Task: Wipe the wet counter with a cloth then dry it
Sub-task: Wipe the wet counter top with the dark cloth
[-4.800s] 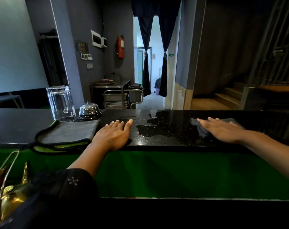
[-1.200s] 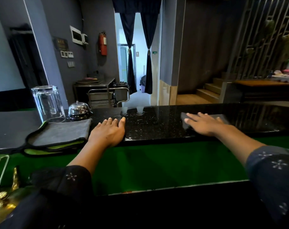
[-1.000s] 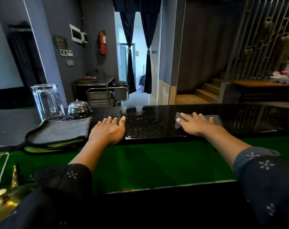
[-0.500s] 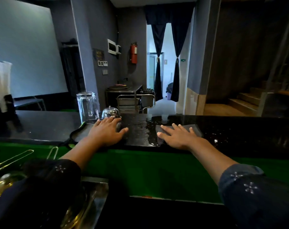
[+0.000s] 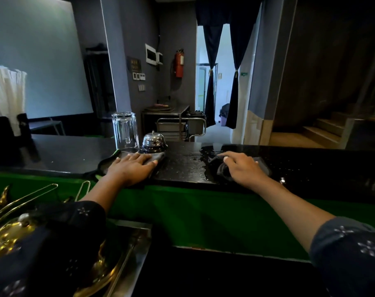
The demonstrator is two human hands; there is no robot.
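A person wipes a wet black counter [image 5: 182,168] with both hands on cloths.

Just right of the service bell [image 5: 154,140], the left hand [image 5: 132,168] lies flat on a folded grey cloth [image 5: 109,162]. Further right, the right hand [image 5: 243,168] curls its fingers round a dark cloth [image 5: 222,169] bunched on the wet patch.

Your left hand [image 5: 132,169] lies flat on the folded cloth [image 5: 109,162] at the near edge of the counter [image 5: 182,166] — to its right, your right hand [image 5: 244,168] rests on the wiping cloth [image 5: 222,170], fingers bent over it. Wet patches [image 5: 195,163] sit on the counter between your two hands. Just behind the folded cloth stand an upturned glass [image 5: 125,130] and, right of it, a bell [image 5: 154,140]. Beyond the counter, a trolley [image 5: 178,127] stands before a curtained doorway [image 5: 222,78]; stairs [image 5: 323,129] rise far right — metalware [image 5: 15,228] lies below you, left.
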